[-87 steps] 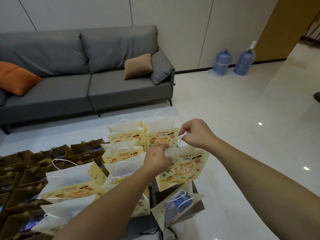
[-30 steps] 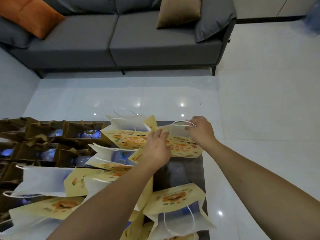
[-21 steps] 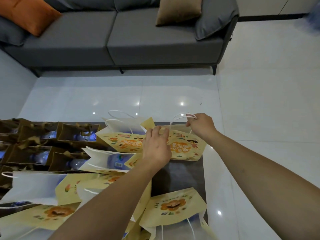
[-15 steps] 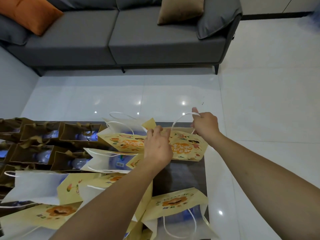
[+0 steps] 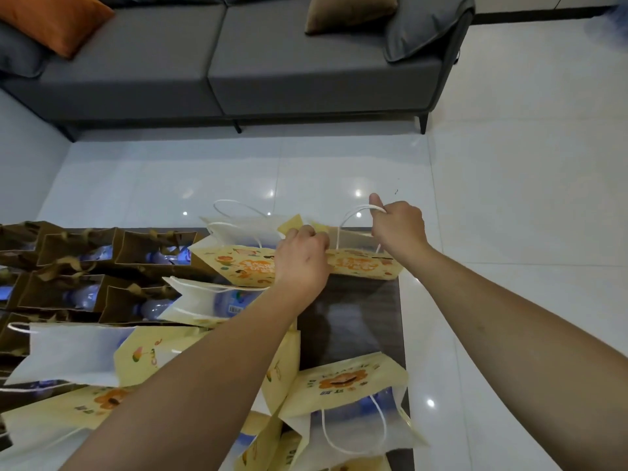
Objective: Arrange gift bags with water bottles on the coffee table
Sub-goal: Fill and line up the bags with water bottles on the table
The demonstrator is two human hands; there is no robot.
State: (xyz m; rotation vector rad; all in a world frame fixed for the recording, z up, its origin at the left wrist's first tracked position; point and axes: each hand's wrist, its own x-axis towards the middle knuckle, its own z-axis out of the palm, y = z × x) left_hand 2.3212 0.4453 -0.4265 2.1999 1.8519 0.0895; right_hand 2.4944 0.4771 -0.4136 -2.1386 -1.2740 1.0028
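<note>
Illumination is even, cool and moderately bright. Overhead lamps produce small white glare spots on the glossy floor tiles (image 5: 356,193). Shadows are soft, darkest under the sofa (image 5: 238,79). Wide-angle distortion bows lines toward the edges. The upper right corner is blurred; detail is slightly soft throughout.

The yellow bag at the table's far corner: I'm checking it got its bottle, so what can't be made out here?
- Yellow bag contents: head view, hidden by its front panel.
- Left hand fingertips: curled behind the bag rim.
- Coffee table left part: covered by bags, cut by the edge.
</note>
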